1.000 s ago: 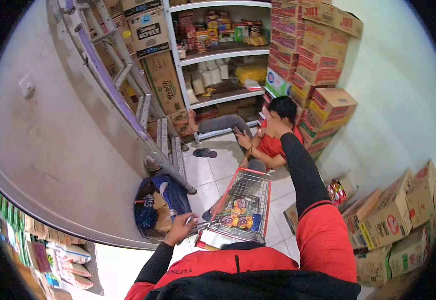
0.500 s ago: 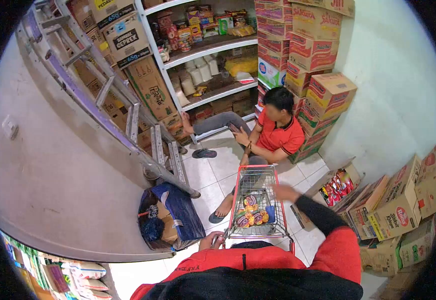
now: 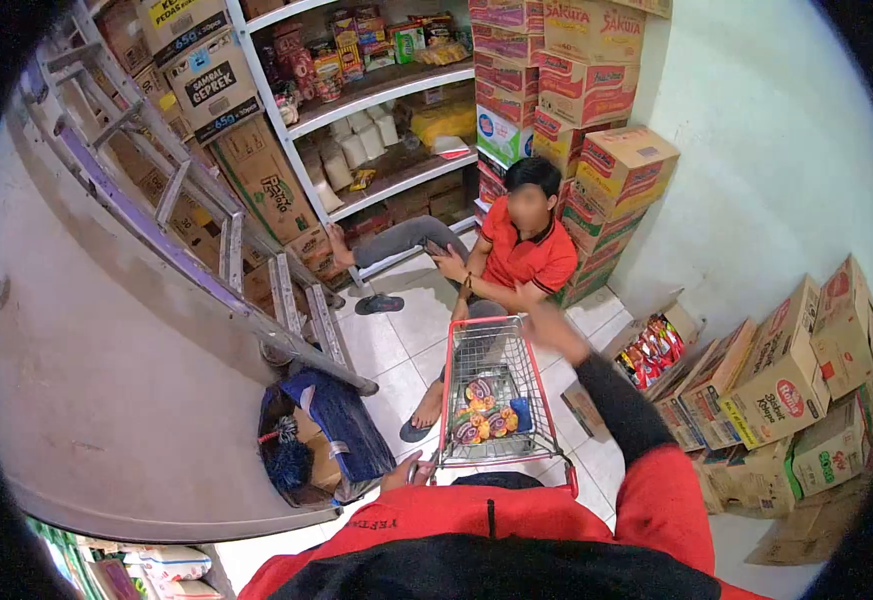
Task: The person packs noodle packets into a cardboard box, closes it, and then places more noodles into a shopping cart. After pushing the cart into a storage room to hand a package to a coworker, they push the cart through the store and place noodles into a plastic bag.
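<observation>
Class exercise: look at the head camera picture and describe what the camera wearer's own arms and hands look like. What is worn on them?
Both arms wear long, close-fitting black sleeves to the wrist, under a red short-sleeved shirt. The left hand and right hand are bare, with no gloves. The picture is too blurred to show any rings or watch.

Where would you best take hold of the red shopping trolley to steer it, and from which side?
Probably the handle bar at the near end of the red shopping trolley, from the wearer's side. The left hand is already at its left end. The far end points at the seated person, where the right hand reaches over the rim.
</observation>
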{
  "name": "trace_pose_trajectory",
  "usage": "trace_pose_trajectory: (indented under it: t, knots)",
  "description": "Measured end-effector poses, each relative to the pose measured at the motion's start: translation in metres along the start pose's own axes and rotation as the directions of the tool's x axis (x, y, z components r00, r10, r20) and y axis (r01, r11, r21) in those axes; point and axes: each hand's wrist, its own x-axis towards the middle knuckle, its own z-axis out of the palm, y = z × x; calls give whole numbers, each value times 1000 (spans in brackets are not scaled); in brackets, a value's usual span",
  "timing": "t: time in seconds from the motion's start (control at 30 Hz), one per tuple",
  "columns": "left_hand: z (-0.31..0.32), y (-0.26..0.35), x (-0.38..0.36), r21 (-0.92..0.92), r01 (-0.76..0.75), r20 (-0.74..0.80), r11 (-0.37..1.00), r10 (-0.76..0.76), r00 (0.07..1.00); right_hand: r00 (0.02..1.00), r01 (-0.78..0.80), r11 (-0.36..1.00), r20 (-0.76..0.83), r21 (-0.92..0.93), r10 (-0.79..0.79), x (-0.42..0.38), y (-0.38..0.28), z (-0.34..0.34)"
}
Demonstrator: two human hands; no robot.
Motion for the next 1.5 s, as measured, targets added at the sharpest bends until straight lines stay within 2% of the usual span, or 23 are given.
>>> trace_pose_trajectory:
  t: [0.03,0.07,0.1,0.13,0.2,0.27,0.3,0.37,0.4,0.47,0.57,0.6,0.67,0.73,0.8,0.83,0.87,0.9,1.1,1.23,1.33,1.47,1.5]
  knots:
    - [7,-15,1,-23,-36,-55,999,35,998,982,-71,997,175,-3,70,42,-63,-70]
    - [5,-8,-2,-27,-34,-66,999,32,997,999,33,999,-14,5,-33,81,-53,-64]
    - [1,4,-5,4,-66,-89,998,66,994,993,-55,993,113,101,43,119,-64,-88]
    - [-1,11,-6,37,-101,-112,994,105,988,988,114,990,-97,-81,-122,167,-35,-68]
    - [3,6,-7,59,-134,-151,989,142,978,997,44,994,-52,-97,-49,210,-49,-89]
    - [-3,10,-8,120,-96,-122,988,111,986,925,-356,908,220,223,309,205,-96,-122]
    - [0,3,-8,123,-140,-147,983,157,977,929,-345,910,219,228,298,211,-90,-110]
    - [1,-1,-10,121,-180,-183,976,200,962,998,37,999,-42,32,-36,225,-56,-80]
    - [-1,9,-13,56,-163,-182,985,171,968,973,208,975,-87,-82,-215,209,-53,-72]
    - [0,18,-14,-25,-149,-190,989,141,972,984,180,984,6,-9,-180,155,-51,-43]
    - [-1,20,-15,114,-62,-174,992,81,981,913,245,936,384,-251,-136,32,-63,-18]
    - [-3,35,-19,120,-89,-217,989,113,970,919,248,869,389,-429,-70,-13,-25,34]
    - [0,34,-22,399,-127,-272,908,250,929,864,265,916,497,-302,-87,-116,33,92]
    - [2,42,-21,413,-122,-272,903,250,929,786,181,935,617,-305,49,-193,34,105]
    - [6,41,-23,501,-126,-286,856,301,910,776,128,982,631,-136,-14,-259,46,120]
    - [9,48,-24,502,-128,-306,855,315,898,653,-210,975,753,71,86,-326,122,206]
    - [12,57,-26,505,-131,-329,853,331,884,503,-561,812,845,159,182,-387,191,285]
    - [17,58,-24,517,-143,-324,844,347,880,505,-557,816,843,155,184,-388,217,292]
    - [63,88,-41,589,-39,-363,807,307,880,814,-114,993,569,-39,116,-405,245,287]
    - [105,105,-44,579,62,-434,813,243,867,732,97,946,666,-308,142,-329,143,84]
    - [136,116,-46,542,82,-511,837,250,822,673,333,878,739,-344,34,-321,146,48]
    - [164,131,-46,502,45,-551,863,280,786,732,345,879,680,-331,-31,-329,193,60]
    - [167,135,-46,483,23,-570,875,295,767,664,360,899,745,-248,-60,-323,196,54]
